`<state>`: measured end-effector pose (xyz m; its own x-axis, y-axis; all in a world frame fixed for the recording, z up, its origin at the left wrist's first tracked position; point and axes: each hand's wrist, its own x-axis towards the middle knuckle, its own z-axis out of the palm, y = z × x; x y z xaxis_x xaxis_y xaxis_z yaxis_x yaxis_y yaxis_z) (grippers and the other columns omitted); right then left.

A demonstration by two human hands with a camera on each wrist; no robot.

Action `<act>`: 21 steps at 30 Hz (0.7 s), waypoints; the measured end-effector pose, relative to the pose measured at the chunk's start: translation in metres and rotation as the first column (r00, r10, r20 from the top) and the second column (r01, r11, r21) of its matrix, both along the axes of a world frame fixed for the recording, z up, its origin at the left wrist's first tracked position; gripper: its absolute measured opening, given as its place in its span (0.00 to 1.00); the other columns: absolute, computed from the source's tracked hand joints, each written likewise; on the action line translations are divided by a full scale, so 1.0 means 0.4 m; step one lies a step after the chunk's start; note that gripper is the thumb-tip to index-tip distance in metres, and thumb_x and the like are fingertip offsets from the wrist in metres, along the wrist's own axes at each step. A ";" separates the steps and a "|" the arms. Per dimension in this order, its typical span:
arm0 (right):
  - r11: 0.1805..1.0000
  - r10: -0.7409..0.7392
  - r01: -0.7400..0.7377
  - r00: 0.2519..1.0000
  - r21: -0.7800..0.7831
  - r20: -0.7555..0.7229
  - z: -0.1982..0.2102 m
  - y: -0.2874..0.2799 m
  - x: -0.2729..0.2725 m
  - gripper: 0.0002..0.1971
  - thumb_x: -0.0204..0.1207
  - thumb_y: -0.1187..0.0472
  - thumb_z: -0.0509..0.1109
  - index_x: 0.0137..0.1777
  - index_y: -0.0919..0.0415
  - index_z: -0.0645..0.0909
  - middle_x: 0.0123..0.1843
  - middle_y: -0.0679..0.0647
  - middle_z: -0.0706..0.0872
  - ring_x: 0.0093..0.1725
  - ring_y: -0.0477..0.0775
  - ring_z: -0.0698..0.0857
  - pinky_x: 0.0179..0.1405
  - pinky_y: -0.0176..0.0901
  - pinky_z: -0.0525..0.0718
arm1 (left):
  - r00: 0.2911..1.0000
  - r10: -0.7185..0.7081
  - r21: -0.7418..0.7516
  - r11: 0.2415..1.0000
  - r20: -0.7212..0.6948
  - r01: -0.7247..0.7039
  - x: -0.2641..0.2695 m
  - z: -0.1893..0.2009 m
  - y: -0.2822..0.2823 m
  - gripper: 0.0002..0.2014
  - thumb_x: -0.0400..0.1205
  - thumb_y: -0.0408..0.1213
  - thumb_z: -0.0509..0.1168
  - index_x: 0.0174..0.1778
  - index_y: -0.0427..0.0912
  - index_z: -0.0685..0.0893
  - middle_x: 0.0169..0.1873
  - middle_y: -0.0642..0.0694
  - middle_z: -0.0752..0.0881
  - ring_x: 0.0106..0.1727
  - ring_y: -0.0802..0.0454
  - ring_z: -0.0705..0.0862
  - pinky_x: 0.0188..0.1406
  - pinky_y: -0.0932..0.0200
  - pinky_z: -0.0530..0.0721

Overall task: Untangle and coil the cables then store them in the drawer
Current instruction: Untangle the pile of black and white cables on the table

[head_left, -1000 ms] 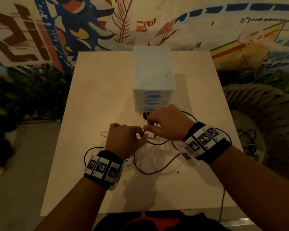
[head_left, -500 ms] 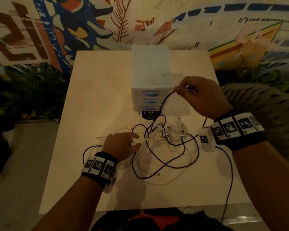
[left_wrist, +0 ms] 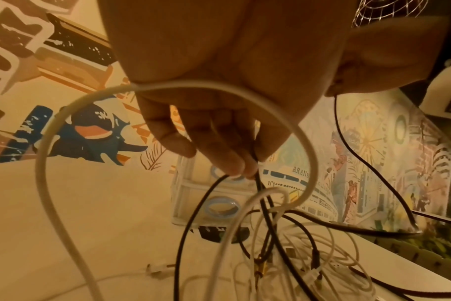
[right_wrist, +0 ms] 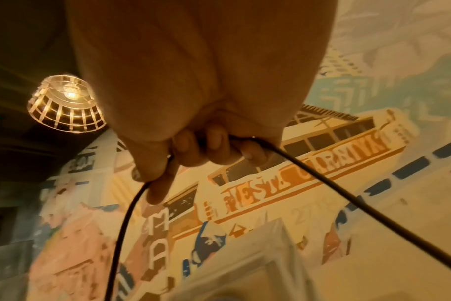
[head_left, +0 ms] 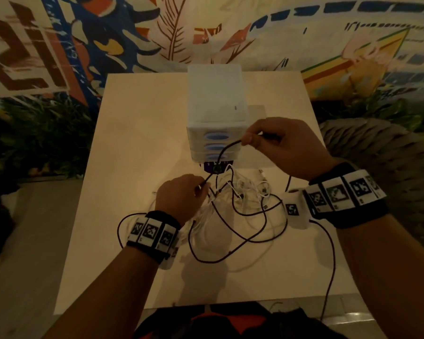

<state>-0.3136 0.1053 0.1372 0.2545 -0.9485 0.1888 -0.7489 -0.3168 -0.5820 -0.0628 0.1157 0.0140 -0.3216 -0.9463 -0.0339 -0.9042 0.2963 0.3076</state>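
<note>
A tangle of black and white cables (head_left: 245, 199) lies on the pale table (head_left: 137, 148) in front of a small white drawer unit (head_left: 216, 133) with blue oval handles. My right hand (head_left: 277, 143) is raised beside the drawers and grips a black cable (head_left: 227, 149); in the right wrist view the fingers (right_wrist: 214, 146) curl round that black cable (right_wrist: 126, 213). My left hand (head_left: 184, 194) sits lower, at the tangle's left edge, pinching the black cable (left_wrist: 258, 183) between fingertips (left_wrist: 237, 167). A white cable (left_wrist: 49, 163) loops across the left palm.
A dark purple object (head_left: 214, 167) sits at the foot of the drawer unit. A black cable (head_left: 328, 265) trails off the table's near right edge. A woven chair (head_left: 377, 152) stands to the right. A painted mural wall (head_left: 304, 33) rises behind the table.
My right hand rose out of the tangle to beside the drawers, drawing a black cable up with it. My left hand stayed low and lifted slightly, now pinching the black cable.
</note>
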 end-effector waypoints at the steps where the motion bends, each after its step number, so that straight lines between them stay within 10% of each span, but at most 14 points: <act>1: 0.998 -0.064 0.065 0.998 0.021 -0.029 -0.007 -0.004 -0.027 0.09 0.86 0.50 0.67 0.50 0.49 0.88 0.33 0.36 0.79 0.35 0.28 0.79 0.36 0.30 0.68 | 1.000 0.010 -0.050 0.999 -0.025 -0.012 0.008 0.003 -0.002 0.18 0.88 0.56 0.59 0.42 0.52 0.88 0.38 0.53 0.86 0.36 0.48 0.85 0.34 0.55 0.82; 4: 0.963 -0.195 0.228 0.957 0.142 -0.216 -0.050 -0.009 -0.112 0.15 0.88 0.47 0.63 0.50 0.51 0.89 0.31 0.42 0.79 0.34 0.32 0.79 0.34 0.27 0.68 | 0.997 -0.001 -0.159 0.987 -0.080 -0.012 0.032 0.022 -0.012 0.18 0.87 0.59 0.59 0.42 0.53 0.86 0.36 0.53 0.84 0.31 0.51 0.83 0.29 0.54 0.82; 7: 0.935 -0.199 0.269 0.937 0.231 -0.285 -0.105 -0.007 -0.138 0.15 0.88 0.50 0.63 0.64 0.55 0.86 0.51 0.53 0.87 0.55 0.55 0.85 0.49 0.39 0.73 | 0.987 -0.086 -0.212 0.976 -0.135 0.056 0.031 0.061 -0.018 0.18 0.87 0.60 0.59 0.44 0.53 0.85 0.38 0.54 0.84 0.31 0.52 0.81 0.28 0.55 0.80; 11: 0.999 -0.035 0.036 0.988 0.005 -0.153 -0.086 -0.003 -0.026 0.26 0.74 0.55 0.67 0.75 0.54 0.79 0.70 0.53 0.84 0.69 0.54 0.80 0.72 0.44 0.73 | 0.960 -0.189 -0.198 0.969 -0.206 0.148 0.001 0.092 -0.015 0.19 0.87 0.61 0.53 0.48 0.52 0.83 0.40 0.53 0.88 0.34 0.50 0.85 0.29 0.54 0.81; 14: 0.974 0.211 -0.223 0.955 -0.036 -0.208 -0.068 0.001 0.084 0.14 0.77 0.45 0.70 0.58 0.49 0.88 0.60 0.46 0.89 0.66 0.43 0.81 0.70 0.37 0.71 | 0.939 -0.220 -0.164 0.970 -0.263 0.182 -0.008 0.093 -0.013 0.20 0.87 0.60 0.49 0.57 0.51 0.79 0.37 0.53 0.91 0.32 0.48 0.88 0.25 0.57 0.78; 18: 0.959 0.252 -0.221 0.950 0.175 -0.186 -0.073 -0.008 0.116 0.16 0.78 0.36 0.69 0.47 0.48 0.81 0.40 0.42 0.85 0.40 0.43 0.83 0.39 0.37 0.77 | 0.907 -0.189 -0.006 0.979 -0.377 0.201 0.001 0.091 0.001 0.21 0.89 0.61 0.48 0.57 0.48 0.75 0.33 0.58 0.88 0.30 0.60 0.86 0.29 0.54 0.83; 21: 0.945 0.293 -0.258 0.941 0.200 -0.169 -0.068 -0.015 0.097 0.15 0.79 0.36 0.70 0.46 0.47 0.81 0.41 0.39 0.82 0.39 0.37 0.79 0.38 0.32 0.70 | 0.865 -0.121 0.125 0.971 -0.486 0.206 0.000 0.084 0.006 0.15 0.88 0.57 0.58 0.54 0.49 0.75 0.32 0.57 0.88 0.31 0.65 0.86 0.31 0.63 0.81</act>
